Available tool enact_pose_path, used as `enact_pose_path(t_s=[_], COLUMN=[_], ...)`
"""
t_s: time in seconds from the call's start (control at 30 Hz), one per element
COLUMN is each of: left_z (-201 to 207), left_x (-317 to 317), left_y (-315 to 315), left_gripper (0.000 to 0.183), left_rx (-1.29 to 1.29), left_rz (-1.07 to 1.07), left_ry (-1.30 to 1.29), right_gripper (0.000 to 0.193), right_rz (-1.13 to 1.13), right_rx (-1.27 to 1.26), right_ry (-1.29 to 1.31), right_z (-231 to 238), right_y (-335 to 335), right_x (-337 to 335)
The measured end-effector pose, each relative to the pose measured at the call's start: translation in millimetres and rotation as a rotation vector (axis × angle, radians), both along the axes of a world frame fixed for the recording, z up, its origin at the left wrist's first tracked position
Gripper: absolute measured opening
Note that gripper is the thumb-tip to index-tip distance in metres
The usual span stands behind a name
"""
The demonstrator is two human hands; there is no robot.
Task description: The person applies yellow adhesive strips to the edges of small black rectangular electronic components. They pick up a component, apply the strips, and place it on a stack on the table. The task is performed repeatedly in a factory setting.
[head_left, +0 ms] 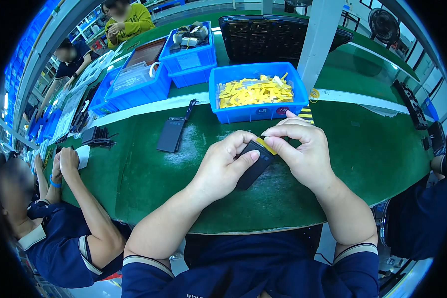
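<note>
One flat black pack (253,172) is just off centre toward 4 o'clock in the head view, over a green table (149,188), grasped by the left hand (218,166), thumb on its face. The right hand (305,149) has thumb and forefinger close together at the pack's yellow strip (266,146); whether they pinch it cannot be told. From the pack, a blue bin (243,117) of yellow pieces (253,93) stands at 12 o'clock, dark pieces (171,135) at 10.

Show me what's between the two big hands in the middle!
In the head view, a yellow strip on the end of a flat black block sits between the left hand and right hand.
</note>
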State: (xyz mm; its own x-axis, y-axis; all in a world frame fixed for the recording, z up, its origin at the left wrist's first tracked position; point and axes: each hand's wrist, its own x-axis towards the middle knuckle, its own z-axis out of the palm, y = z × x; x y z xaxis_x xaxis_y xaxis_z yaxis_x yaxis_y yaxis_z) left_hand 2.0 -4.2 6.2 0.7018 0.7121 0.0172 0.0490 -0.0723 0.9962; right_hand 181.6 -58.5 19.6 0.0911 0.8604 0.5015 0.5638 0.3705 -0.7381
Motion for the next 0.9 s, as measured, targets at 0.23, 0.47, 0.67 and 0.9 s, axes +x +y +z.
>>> enact_pose_path(t_s=[0.23, 0.47, 0.67, 0.9], left_z=[-0.3, -0.3, 3.0, -1.1], left_x=[-0.4, -0.9, 1.7, -1.6], left_y=[1.3, 2.5, -3.2, -2.6], left_gripper=[0.021, 0.021, 0.022, 0.021], left_rx=[0.007, 0.034, 0.082, 0.241], left_rz=[-0.005, -0.001, 0.039, 0.077], left_ry=[0.007, 0.049, 0.053, 0.075], right_gripper=[0.009, 0.008, 0.007, 0.008], right_rz=[0.048, 0.031, -0.055, -0.099], right_rx=[-0.028, 0.056, 0.162, 0.223], right_ry=[0.035, -0.029, -0.166, -0.297], right_z=[-1.1, -3.5, -3.3, -5.3], right_y=[1.1, 2.0, 2.0, 2.7], right_x=[1.8, 0.9, -5.8, -5.9])
